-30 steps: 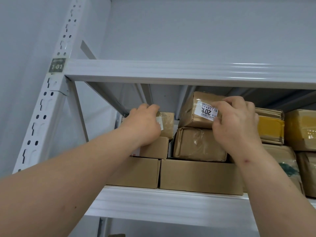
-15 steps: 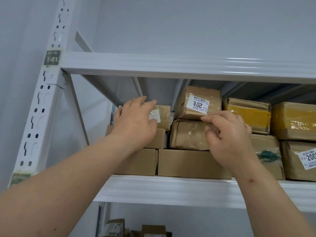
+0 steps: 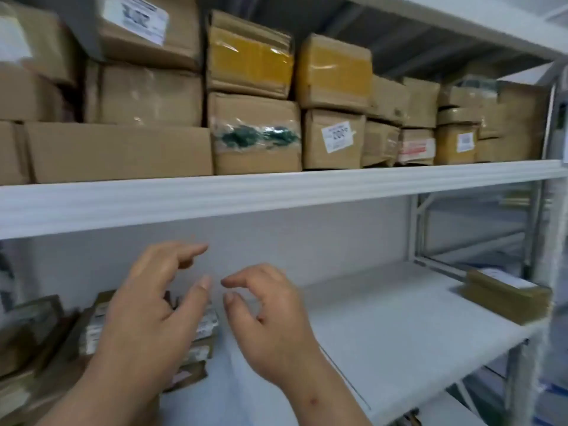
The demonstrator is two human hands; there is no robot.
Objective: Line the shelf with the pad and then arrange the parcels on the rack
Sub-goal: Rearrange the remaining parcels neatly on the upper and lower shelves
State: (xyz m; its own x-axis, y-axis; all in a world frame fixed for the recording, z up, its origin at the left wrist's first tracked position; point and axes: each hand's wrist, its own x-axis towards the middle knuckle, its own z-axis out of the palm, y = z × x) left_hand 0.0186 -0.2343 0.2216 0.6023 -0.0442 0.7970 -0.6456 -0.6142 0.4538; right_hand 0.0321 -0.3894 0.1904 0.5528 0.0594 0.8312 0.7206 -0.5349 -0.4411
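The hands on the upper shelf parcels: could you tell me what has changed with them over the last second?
Both hands let go of the stacked parcels and came down. The left hand and right hand now hang free, fingers loosely curled, in front of the lower shelf, holding nothing. The view swung down and right. The boxes on the upper shelf stay stacked.

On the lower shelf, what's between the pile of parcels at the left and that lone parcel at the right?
Bare white pad; nothing lies between the pile and the lone parcel, in the head view.

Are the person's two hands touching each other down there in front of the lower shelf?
Apart. The head view shows pale wall between the left hand fingertips and the right hand fingertips.
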